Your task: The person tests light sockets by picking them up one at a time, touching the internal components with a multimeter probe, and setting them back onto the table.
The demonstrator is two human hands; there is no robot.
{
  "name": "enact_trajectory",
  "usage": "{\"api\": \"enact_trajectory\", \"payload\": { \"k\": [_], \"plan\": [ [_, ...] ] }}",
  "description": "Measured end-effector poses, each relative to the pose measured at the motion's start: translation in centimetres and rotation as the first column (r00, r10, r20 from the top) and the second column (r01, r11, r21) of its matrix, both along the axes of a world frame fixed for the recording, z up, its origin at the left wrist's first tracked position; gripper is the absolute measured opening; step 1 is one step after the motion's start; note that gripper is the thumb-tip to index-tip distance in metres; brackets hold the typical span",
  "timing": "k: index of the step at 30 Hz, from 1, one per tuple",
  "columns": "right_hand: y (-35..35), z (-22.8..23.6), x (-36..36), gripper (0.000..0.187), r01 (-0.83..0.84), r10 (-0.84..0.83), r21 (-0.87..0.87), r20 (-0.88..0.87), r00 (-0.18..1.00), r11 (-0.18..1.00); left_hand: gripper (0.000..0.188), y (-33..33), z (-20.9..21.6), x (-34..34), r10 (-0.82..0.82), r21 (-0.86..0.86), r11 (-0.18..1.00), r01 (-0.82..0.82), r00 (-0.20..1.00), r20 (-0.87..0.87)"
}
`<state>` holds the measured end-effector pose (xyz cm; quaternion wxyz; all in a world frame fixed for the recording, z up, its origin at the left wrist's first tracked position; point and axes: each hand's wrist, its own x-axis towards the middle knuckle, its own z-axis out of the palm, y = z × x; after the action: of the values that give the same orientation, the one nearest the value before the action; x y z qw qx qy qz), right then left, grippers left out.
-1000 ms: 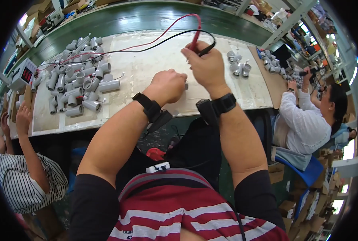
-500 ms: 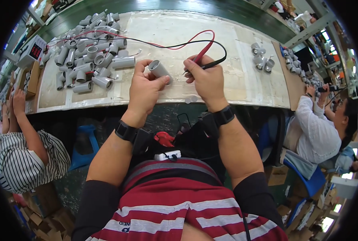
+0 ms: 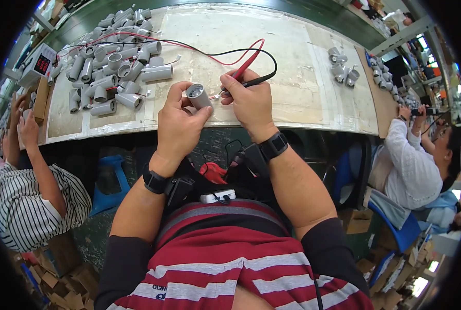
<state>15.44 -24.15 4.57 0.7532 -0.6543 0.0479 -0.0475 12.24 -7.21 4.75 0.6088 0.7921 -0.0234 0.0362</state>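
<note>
My left hand (image 3: pixel 177 126) is closed around a grey plastic cylinder (image 3: pixel 199 97), its round end tilted up toward me. From beside it a short lead with a small white connector (image 3: pixel 217 96) reaches toward my right hand (image 3: pixel 252 106). That hand is closed on a pair of test probes, one red (image 3: pixel 247 65) and one black (image 3: pixel 262 79), with their tips at or close to the connector. Whether the tips touch the contacts is too small to tell. The red and black cables loop leftward over the table (image 3: pixel 271 46).
Many grey cylinders (image 3: pixel 114 62) lie heaped on the left. Beyond them stands a white meter (image 3: pixel 39 64) with red digits. Several grey parts (image 3: pixel 339 64) sit at the right. Co-workers are seated on both sides, one in stripes (image 3: pixel 39 206), one in white (image 3: pixel 411 165).
Both hands have shifted slightly left. The cylinder has turned more upright, its end facing me more. The probe tips have come to the white connector, which now shows between the hands.
</note>
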Motion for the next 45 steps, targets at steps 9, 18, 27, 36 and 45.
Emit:
{"api": "enact_trajectory", "payload": {
  "k": [9, 18, 27, 36, 45],
  "plan": [
    [0.7, -0.2, 0.3, 0.017, -0.035, 0.035, -0.035, 0.006, 0.999, 0.999, 0.048, 0.4, -0.4, -0.1, 0.021, -0.037, 0.999, -0.02, 1.0, 0.014],
    [1.2, -0.2, 0.1, 0.017, -0.025, 0.023, -0.14, -0.014, 1.0, 0.99, 0.049, 0.6, -0.5, -0.3, 0.036, -0.044, 0.998, -0.035, 0.999, 0.018],
    [1.4, -1.2, 0.4, 0.015, -0.01, 0.027, -0.229, 0.073, 0.997, 0.973, 0.049, 0.2, 0.5, -0.5, 0.056, 0.131, 0.989, -0.066, 0.995, 0.081],
    [1.2, -2.1, 0.4, 0.015, 0.124, -0.035, -0.311, 0.278, 0.96, 0.942, 0.05, 0.2, -1.7, 0.3, -0.058, 0.145, 0.989, 0.037, 0.987, 0.148],
    [1.7, -2.5, 0.4, 0.016, 0.204, -0.079, -0.334, 0.35, 0.933, 0.92, 0.057, 2.3, -5.2, 2.1, -0.253, -0.16, 0.95, 0.268, 0.961, 0.11]
  ]
}}
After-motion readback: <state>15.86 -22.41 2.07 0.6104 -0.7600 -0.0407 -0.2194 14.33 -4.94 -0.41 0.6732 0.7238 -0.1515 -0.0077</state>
